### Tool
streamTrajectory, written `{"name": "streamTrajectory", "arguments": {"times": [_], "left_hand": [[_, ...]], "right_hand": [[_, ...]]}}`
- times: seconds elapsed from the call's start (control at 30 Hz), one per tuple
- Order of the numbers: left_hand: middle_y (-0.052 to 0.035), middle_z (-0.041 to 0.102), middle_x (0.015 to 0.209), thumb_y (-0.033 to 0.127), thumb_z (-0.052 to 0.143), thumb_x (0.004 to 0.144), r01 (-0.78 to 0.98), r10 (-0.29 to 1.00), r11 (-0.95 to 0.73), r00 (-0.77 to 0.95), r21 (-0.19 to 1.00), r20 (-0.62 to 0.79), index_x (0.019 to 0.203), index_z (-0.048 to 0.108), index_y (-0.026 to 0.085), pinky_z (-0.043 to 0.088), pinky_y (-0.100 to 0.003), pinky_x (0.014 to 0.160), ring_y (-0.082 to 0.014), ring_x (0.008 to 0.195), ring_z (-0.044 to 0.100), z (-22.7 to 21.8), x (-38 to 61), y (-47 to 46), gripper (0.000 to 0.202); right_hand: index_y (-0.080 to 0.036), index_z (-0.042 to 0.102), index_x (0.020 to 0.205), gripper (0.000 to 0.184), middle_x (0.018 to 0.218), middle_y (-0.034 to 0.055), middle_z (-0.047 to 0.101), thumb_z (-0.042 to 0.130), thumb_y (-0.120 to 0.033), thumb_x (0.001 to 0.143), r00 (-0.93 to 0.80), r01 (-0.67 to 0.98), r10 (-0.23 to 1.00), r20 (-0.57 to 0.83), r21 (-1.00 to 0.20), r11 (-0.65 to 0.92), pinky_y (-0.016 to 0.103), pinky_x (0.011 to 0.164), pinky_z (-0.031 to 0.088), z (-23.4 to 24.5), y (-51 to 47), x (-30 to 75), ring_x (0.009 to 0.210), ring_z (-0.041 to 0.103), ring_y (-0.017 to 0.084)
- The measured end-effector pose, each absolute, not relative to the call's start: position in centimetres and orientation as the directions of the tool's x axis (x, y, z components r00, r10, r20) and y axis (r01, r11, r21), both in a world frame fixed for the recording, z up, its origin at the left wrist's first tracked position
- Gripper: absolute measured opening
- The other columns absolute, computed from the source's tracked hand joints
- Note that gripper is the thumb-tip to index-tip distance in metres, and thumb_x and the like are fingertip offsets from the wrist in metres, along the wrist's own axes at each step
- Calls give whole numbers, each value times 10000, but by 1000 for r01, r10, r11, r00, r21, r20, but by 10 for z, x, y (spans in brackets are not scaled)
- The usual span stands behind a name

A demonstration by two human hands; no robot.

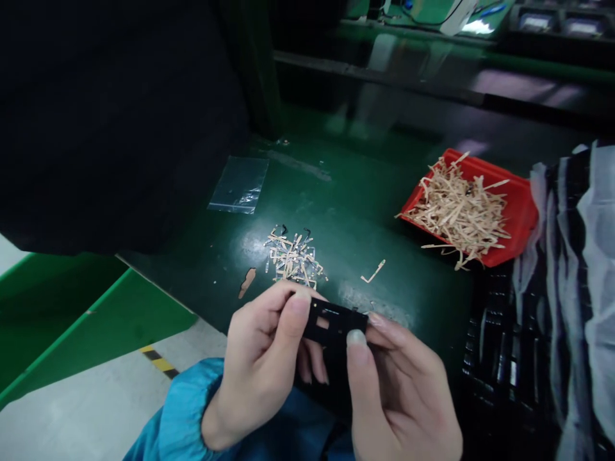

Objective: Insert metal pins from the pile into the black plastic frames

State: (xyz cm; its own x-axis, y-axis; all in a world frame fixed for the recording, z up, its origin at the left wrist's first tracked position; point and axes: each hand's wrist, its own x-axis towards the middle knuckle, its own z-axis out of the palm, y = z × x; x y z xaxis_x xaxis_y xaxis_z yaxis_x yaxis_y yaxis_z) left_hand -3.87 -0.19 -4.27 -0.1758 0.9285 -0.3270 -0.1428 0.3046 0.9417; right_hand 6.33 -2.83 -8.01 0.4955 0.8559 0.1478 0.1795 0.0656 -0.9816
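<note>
Between my two hands is a small flat black plate (335,322) with a rectangular cutout and smaller holes. My left hand (266,358) pinches its left end, thumb on the face and fingers behind. At the right end, my right hand (398,384) grips the plate with its thumb near the lower edge and a fingertip at the upper corner. Just beyond my left hand lies a pile of small flat strip-like parts (294,256), some bent into an L. One L-shaped strip (375,272) rests apart on the green table, and a brown flat piece (247,283) lies left of the pile.
A red bin (521,205) heaped with beige strips (466,208) stands to the right. Beside it are stacked black trays with white sheets (600,256). A clear zip bag (239,184) lies on the green table (350,211). Dark cloth (110,115) hangs at upper left.
</note>
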Motion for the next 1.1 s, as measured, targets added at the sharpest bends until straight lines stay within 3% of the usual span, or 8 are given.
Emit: {"name": "streamTrajectory", "arguments": {"times": [0.13, 0.27, 0.4, 0.6, 0.73, 0.83, 1.0, 1.1], "left_hand": [[-9, 650, 528, 459, 603, 1050, -238, 921, 366, -44, 900, -386, 901, 707, 158, 507, -202, 449, -130, 445, 614, -43, -43, -1, 352], [-4, 672, 548, 434, 604, 1058, -255, 931, 350, -8, 902, -364, 920, 697, 160, 526, -177, 462, -117, 458, 636, -49, -44, 0, 320], [13, 666, 531, 419, 621, 1051, -246, 961, 265, -18, 933, -277, 888, 661, 176, 513, -154, 414, -109, 414, 626, -60, -40, -1, 296], [45, 650, 575, 332, 561, 1088, -24, 973, 91, -210, 996, -94, 861, 624, 202, 478, -96, 402, -64, 407, 603, -65, -35, -7, 269], [45, 686, 626, 292, 545, 1090, 23, 992, 72, -110, 997, -69, 945, 649, 220, 556, -109, 472, -81, 483, 680, -63, -41, -4, 192], [64, 687, 630, 254, 670, 1016, 11, 993, 94, -66, 996, -93, 948, 644, 229, 572, -122, 470, -88, 475, 696, -63, -44, -1, 78], [85, 666, 607, 239, 900, 805, 142, 982, 48, -190, 989, -20, 822, 614, 210, 468, -87, 404, -49, 423, 604, -66, -39, 5, 287], [101, 576, 553, 243, 796, 913, 246, 984, 23, -177, 969, 21, 791, 595, 204, 440, -112, 416, -41, 414, 534, -65, -42, 7, 238]], "right_hand": [[-231, 753, 1112, 277, 929, -21, 825, 784, -108, 866, 488, 182, 841, 234, -970, 164, 171, 891, 633, -88, -27, 70, 828, 791, 93], [-214, 758, 1097, 247, 909, -2, 825, 784, -110, 874, 505, 174, 834, 220, -973, 152, 199, 869, 649, -92, -26, 73, 820, 795, 114], [-185, 757, 1110, 273, 882, 1, 811, 803, -96, 857, 485, 230, 812, 327, -943, 242, 205, 816, 659, -92, -25, 71, 789, 787, 120], [-174, 731, 1167, 287, 927, 38, 789, 715, -35, 916, 446, 255, 789, 423, -905, 341, 239, 620, 651, -91, -23, 63, 750, 761, 136], [-162, 721, 1248, 426, 982, 27, 814, 776, -5, 856, 468, 306, 770, 434, -897, 319, 202, 748, 673, -95, -27, 64, 773, 777, 111], [-156, 695, 1309, 495, 971, 5, 828, 792, -2, 848, 466, 308, 773, 429, -898, 313, 158, 786, 663, -99, -30, 66, 755, 781, 91], [-163, 693, 1295, 481, 1041, 48, 825, 775, 11, 854, 347, 361, 802, 487, -858, 365, 251, 699, 694, -105, -32, 74, 795, 801, 154], [-204, 709, 1283, 485, 993, 24, 820, 734, 38, 863, 209, 392, 815, 540, -810, 436, 256, 669, 680, -105, -28, 80, 785, 792, 157]]}}
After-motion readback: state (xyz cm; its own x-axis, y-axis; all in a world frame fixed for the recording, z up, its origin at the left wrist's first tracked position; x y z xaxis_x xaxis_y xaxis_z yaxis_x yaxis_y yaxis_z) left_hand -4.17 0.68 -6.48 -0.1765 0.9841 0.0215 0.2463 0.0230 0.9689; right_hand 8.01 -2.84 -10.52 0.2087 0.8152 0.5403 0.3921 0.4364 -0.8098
